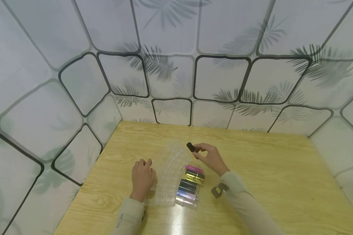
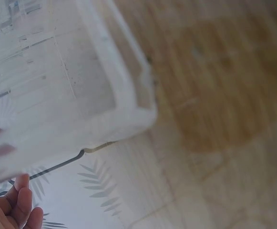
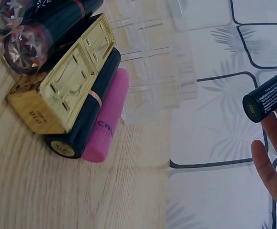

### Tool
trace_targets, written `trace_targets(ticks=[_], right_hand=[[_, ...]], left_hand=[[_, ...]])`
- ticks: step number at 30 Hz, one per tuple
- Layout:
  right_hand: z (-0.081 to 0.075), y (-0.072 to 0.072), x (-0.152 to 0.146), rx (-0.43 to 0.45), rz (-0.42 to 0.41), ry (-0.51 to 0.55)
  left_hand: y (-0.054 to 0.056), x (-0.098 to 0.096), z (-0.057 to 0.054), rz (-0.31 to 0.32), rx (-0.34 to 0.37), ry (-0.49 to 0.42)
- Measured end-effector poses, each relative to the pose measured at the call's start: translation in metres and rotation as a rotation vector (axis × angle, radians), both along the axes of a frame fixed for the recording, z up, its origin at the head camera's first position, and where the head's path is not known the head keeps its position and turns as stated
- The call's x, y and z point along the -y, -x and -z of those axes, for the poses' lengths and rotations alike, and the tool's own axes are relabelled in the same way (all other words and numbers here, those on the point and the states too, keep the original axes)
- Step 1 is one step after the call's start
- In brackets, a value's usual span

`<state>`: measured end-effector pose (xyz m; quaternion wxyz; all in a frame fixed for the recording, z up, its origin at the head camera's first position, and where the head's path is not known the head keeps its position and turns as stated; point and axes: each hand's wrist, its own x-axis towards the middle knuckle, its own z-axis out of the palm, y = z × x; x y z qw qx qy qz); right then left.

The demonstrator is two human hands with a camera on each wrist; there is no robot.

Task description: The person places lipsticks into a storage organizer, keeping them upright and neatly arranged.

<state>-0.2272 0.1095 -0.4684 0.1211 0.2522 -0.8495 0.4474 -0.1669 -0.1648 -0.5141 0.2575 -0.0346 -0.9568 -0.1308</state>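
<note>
Where held: black tube (image 1: 190, 147), right hand (image 1: 209, 158).

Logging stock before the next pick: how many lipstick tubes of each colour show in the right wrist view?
Held black tube: 1
Black gold-ended tube: 1
Gold tube: 1
Pink tube: 1
Crystal-ended tubes: 2
Total: 6

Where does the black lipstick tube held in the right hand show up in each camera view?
Head: the black lipstick tube is mid-table, pinched in the right hand, above the clear plastic organizer.
Left wrist: not in it; only the organizer's corner and the table.
Right wrist: at the right edge, held off the table.
Shared landmark: the clear plastic organizer.
</note>
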Motion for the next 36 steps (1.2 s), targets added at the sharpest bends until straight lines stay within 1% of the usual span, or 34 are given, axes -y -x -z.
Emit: trace_targets(ticks=[4,10,15,20,25,29,36], right_hand=[[0.001,0.003,0.004,0.007,-0.003,-0.013],[0.001,0.007,0.011,0.029,-0.021,-0.001],[0.001,0.009,0.017,0.014,-0.019,-0.017],[0.002,0.012,0.023,0.034,-0.021,-0.016],[0.003,0.016,0.029,0.043,-0.012,-0.013],[0.003,0.019,0.032,0.069,0.000,-0.012],[0.006,0.023,0.035,0.072,0.016,-0.017]], left_hand=[[0.000,0.000,0.001,0.001,-0.011,-0.001],[0.001,0.000,0.002,0.000,-0.031,0.006],[0.001,0.000,0.002,0.000,-0.030,0.012],[0.000,0.000,0.000,0.000,-0.021,0.004],[0.001,0.001,0.001,-0.001,-0.020,0.003],[0.002,0.001,0.004,0.001,-0.018,0.006],[0.002,0.001,0.004,-0.005,-0.023,0.005]])
